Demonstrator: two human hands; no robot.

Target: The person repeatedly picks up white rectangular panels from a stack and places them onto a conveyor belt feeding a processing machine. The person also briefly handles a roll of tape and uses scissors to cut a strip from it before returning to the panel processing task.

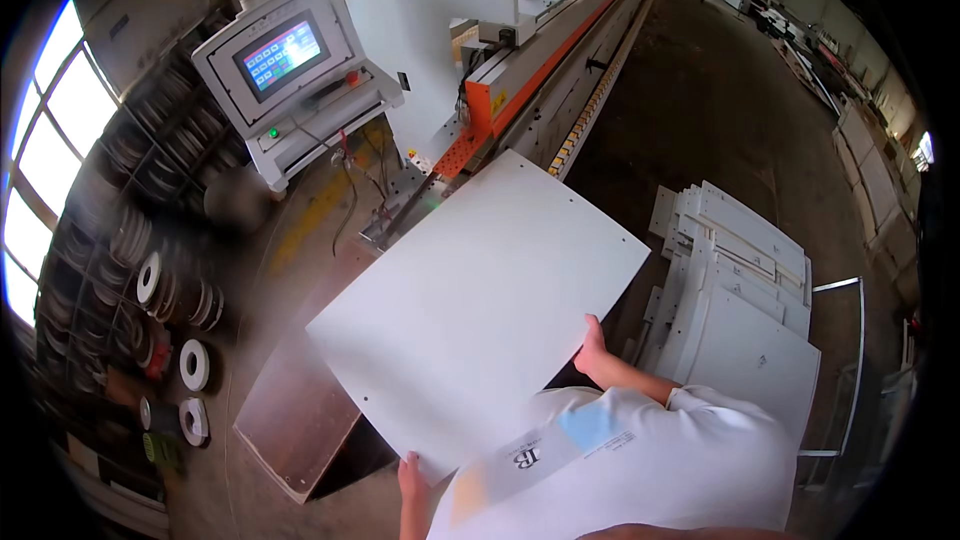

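Observation:
A large white panel (470, 310) with small drilled holes near its edges lies tilted across the middle of the view, in front of my body. My left hand (411, 477) grips its near corner, thumb on the top face and the other fingers hidden beneath. On the right edge, my right hand (592, 348) holds the panel the same way, its fingers mostly out of sight under the board. The far corner of the panel reaches the infeed end of a long machine with an orange guard (480, 112).
A control console (283, 55) with a lit screen stands at the far left. Stacked white panels (735, 280) sit on the right beside a metal frame (858, 360). A brown board surface (300, 420) lies below the panel. Shelves of edging rolls (150, 278) line the left.

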